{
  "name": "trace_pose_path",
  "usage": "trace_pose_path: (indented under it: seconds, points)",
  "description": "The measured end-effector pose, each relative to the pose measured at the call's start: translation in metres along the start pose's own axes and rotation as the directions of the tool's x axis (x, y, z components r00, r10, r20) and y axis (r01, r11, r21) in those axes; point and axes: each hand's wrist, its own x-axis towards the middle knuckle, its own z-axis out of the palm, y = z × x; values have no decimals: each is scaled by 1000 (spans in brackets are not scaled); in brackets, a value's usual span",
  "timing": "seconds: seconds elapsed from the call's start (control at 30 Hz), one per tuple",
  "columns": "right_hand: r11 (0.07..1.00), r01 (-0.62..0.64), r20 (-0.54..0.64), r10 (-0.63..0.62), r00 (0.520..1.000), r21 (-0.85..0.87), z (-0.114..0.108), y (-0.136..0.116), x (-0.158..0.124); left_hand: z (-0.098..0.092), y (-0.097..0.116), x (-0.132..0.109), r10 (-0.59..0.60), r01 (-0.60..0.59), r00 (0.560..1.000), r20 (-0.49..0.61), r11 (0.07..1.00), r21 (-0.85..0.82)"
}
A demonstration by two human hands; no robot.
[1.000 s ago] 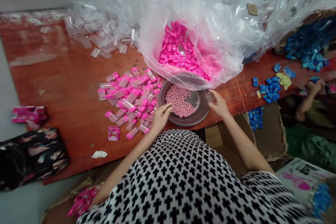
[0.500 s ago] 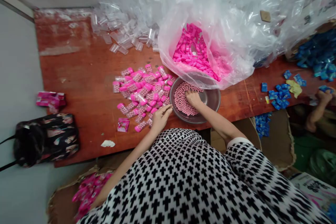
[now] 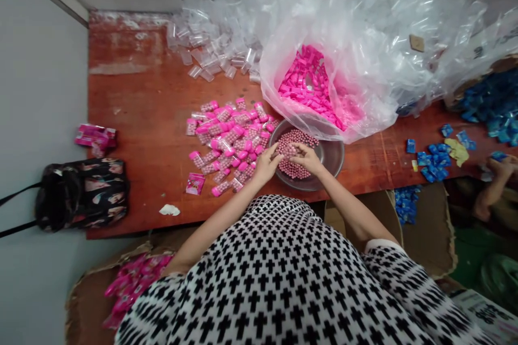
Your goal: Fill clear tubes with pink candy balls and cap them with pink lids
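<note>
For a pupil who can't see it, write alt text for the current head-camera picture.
A person's left hand and right hand are close together over a grey bowl of pink beads, with what looks like a bead-filled clear bottle between them. Pink-capped bottles lie to the left; on the far side, a translucent bag holds pink caps.

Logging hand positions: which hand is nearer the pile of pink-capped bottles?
Left. The left hand is beside the pink-capped bottles, at the left edge of the bowl; the right hand is farther away, over it.
</note>
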Motion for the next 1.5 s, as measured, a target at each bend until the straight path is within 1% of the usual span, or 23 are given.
trace_pose_path:
  seconds: [0.03, 0.1, 0.17, 0.23, 0.33, 0.4, 0.47, 0.6, 0.73, 0.77, 0.83, 0.9, 0.93, 1.0, 1.03, 1.1, 1.17, 1.23, 1.3, 1.33, 1.4, 1.47, 1.5]
  points:
    - [999, 0, -1, 0, 1000, 35, 1, -5, -5, 6, 1, 4, 4, -4, 999, 34, 1000, -23]
    - [999, 22, -15, -22, 1000, 30, 1, -16, -14, 15, 4, 10, 11, -4, 996, 93, 997, -75]
    - [996, 61, -40, -64, 997, -68, -5, -27, -21, 21, 7, 13, -21, 39, 992, 125, 989, -140]
    - [973, 105, -50, -117, 992, -205, -13, -38, -27, 24, 9, 14, -83, 116, 985, 154, 970, -216]
    - [903, 180, 25, -185, 982, -390, -26, -52, -33, 23, 12, 16, -141, 217, 958, 248, 924, -315]
    - [855, 228, 94, -208, 974, -465, -31, -57, -35, 20, 14, 18, -144, 245, 942, 302, 912, -330]
    - [833, 242, 140, -198, 970, -498, -33, -58, -36, 18, 14, 20, -137, 235, 939, 315, 926, -296]
    - [839, 245, 162, -189, 969, -487, -33, -47, -40, 17, 10, 21, -97, 154, 941, 324, 976, -154]
    - [781, 247, 174, -178, 969, -573, -31, -30, -44, 22, -5, 18, -86, 108, 934, 347, 993, -46]
    - [784, 230, 160, -168, 973, -576, -31, -25, -45, 24, -10, 18, -87, 104, 935, 345, 994, -28]
    - [851, 166, 114, -125, 986, -498, -30, -13, -46, 27, -20, 19, -97, 102, 935, 340, 995, 3]
    - [948, 57, 80, -34, 996, -312, -30, 1, -45, 31, -29, 23, -125, 125, 925, 360, 992, 24]
    - [979, 0, 74, 15, 997, -204, -30, 7, -45, 33, -32, 25, -146, 146, 912, 383, 989, 31]
    - [996, -81, 77, 84, 994, -30, -31, 19, -43, 37, -36, 32, -185, 185, 883, 432, 982, 43]
    - [995, -96, 79, 95, 992, 19, -32, 23, -42, 38, -36, 36, -195, 193, 871, 451, 980, 51]
    - [994, -94, 86, 89, 992, 60, -33, 27, -40, 39, -34, 41, -198, 180, 859, 472, 980, 83]
    - [995, -92, 90, 88, 992, 47, -36, 26, -39, 39, -30, 45, -179, 134, 857, 483, 983, 125]
    - [995, -84, 72, 87, 994, -51, -40, 21, -38, 40, -24, 45, -123, 48, 872, 473, 985, 169]
    - [962, -25, 55, 41, 998, -272, -45, 13, -37, 42, -18, 43, -30, -71, 897, 441, 975, 211]
    - [911, 20, 60, 5, 998, -412, -48, 8, -37, 42, -14, 43, 17, -124, 908, 418, 965, 230]
    - [752, 104, 115, -37, 993, -651, -55, -3, -37, 41, -8, 42, 82, -185, 926, 368, 949, 254]
    - [612, 166, 189, -28, 982, -773, -62, -14, -36, 36, -4, 43, 109, -189, 949, 295, 948, 258]
    - [575, 191, 214, -28, 976, -796, -67, -19, -33, 34, -3, 43, 113, -177, 961, 253, 952, 249]
